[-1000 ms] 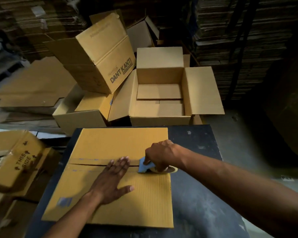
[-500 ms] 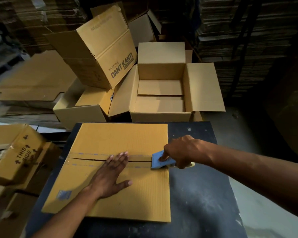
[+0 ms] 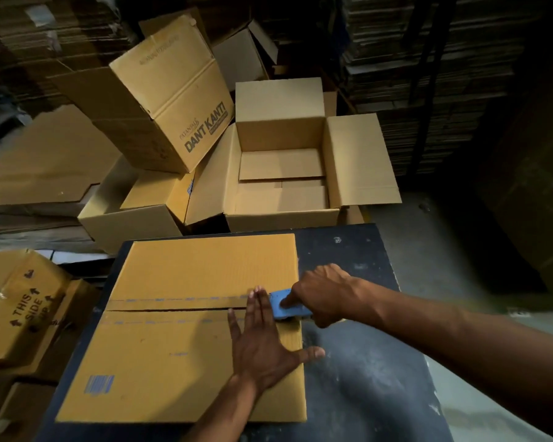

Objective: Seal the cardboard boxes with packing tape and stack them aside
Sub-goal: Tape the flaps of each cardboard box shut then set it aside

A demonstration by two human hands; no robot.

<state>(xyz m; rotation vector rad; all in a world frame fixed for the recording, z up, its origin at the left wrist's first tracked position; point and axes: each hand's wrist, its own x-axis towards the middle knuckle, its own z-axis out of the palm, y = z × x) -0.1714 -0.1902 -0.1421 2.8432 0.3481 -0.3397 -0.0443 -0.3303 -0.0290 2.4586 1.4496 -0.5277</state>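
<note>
A closed cardboard box [image 3: 201,269] lies on the dark table [image 3: 364,378], its two top flaps meeting at a seam that runs left to right. Clear tape covers the seam. My right hand [image 3: 323,293] grips a blue tape dispenser [image 3: 288,306] at the box's right edge, at the end of the seam. My left hand [image 3: 262,342] lies flat on the near flap, fingers spread, fingertips touching the taped seam just left of the dispenser.
Behind the table stands an open box [image 3: 281,173] with flaps out, a tilted box printed DANT KANTI [image 3: 173,100] and another box [image 3: 131,215] under it. Boxes marked THIS SIDE UP [image 3: 23,307] sit at the left. Stacks of flat cardboard [image 3: 428,59] fill the background.
My right hand pulled the dispenser rightward along the seam to the box's right edge. My left hand slid right along the near flap after it.
</note>
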